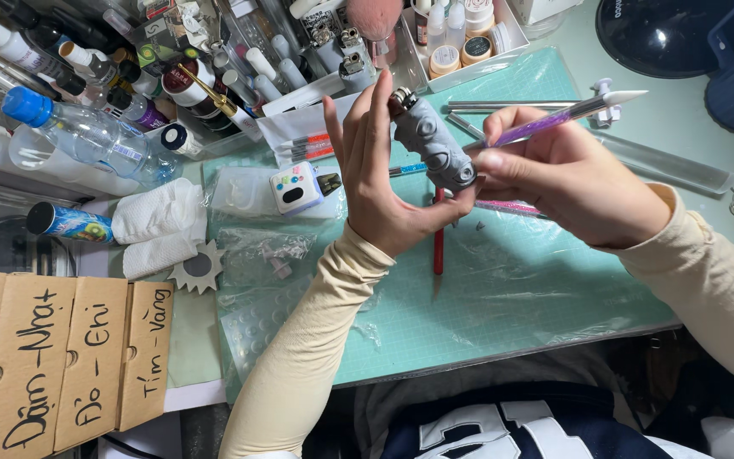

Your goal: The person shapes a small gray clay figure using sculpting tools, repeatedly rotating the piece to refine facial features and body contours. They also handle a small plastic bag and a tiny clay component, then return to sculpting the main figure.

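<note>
Left hand [375, 183], palm up with fingers spread upright, pinches a grey clay figure [431, 140] between thumb and fingertips above the green cutting mat [486, 289]. Right hand [567, 183], closed around a purple-handled tool [567, 112], apparently touches the figure's lower end.

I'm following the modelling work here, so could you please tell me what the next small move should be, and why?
Probably bring the purple tool tip down onto the grey clay figure. The left hand holds the figure upright over the green cutting mat, while the right hand grips the tool with its white tip pointing away.
</note>
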